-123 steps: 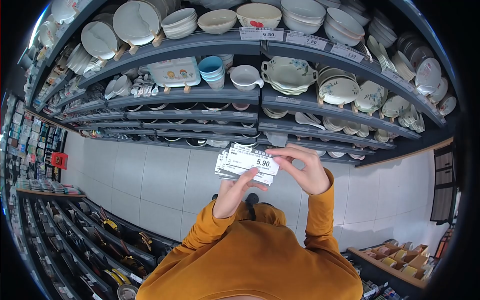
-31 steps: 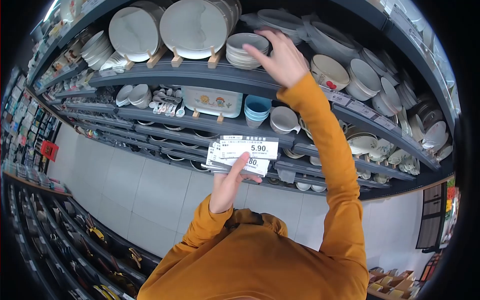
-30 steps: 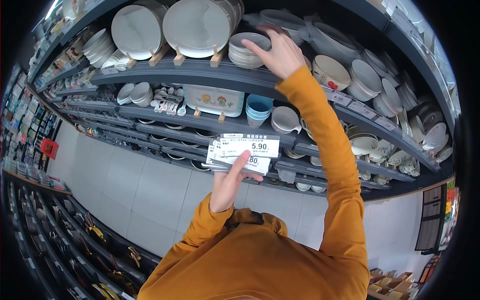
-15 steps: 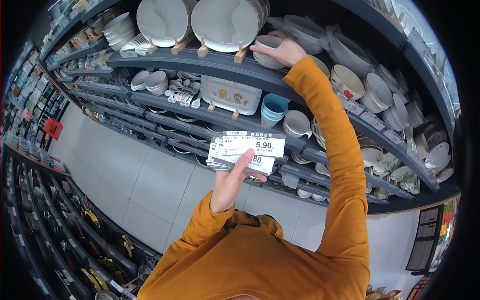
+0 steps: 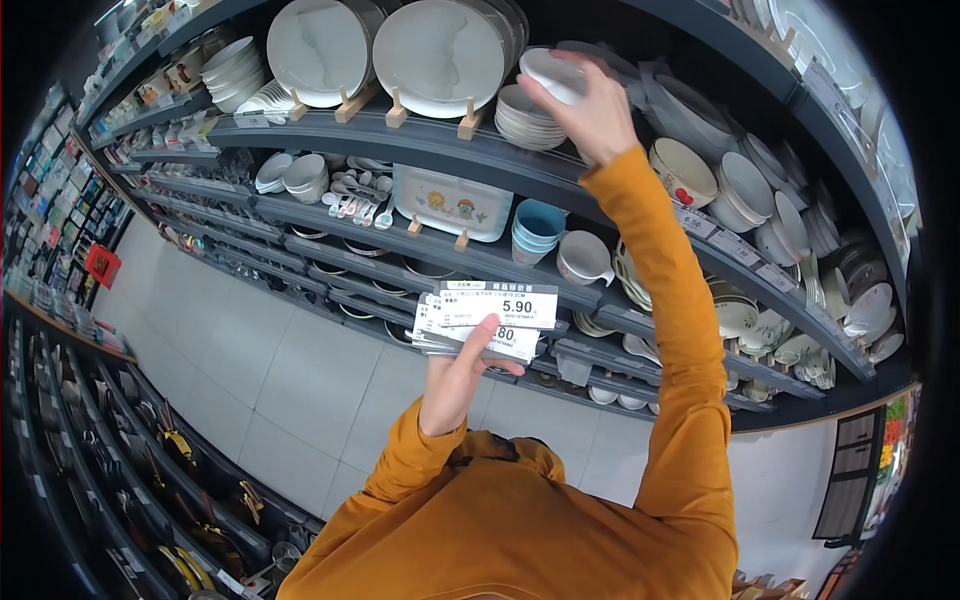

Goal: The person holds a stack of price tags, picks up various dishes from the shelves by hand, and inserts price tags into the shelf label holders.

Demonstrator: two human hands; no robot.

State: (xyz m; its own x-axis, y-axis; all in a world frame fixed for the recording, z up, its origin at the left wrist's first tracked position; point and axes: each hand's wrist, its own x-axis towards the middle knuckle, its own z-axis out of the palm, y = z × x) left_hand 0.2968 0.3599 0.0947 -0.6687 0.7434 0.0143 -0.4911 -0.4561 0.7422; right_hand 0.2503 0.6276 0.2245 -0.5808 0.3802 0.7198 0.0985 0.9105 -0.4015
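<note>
My left hand (image 5: 458,375) grips a fanned stack of price labels (image 5: 490,312) in front of my chest, thumb on top; the upper label reads 5.90. Up at the top shelf, my right hand (image 5: 597,112) is closed on the rim of a small white bowl (image 5: 553,76), tilted and lifted just above its stack. Below it stands the stack of white bowls (image 5: 528,122) on the shelf. To the left of this stack, large plates (image 5: 438,58) lean upright on wooden stands.
Larger bowls (image 5: 692,110) and a cream bowl with a red motif (image 5: 684,170) stand right of my hand. A lower shelf holds blue cups (image 5: 538,228), a white mug (image 5: 585,257) and a patterned tray (image 5: 452,203). Another rack (image 5: 130,490) runs behind at lower left.
My right hand has raised one white bowl off the stack and tilted it. My left hand still holds the labels, slightly lower in view.
</note>
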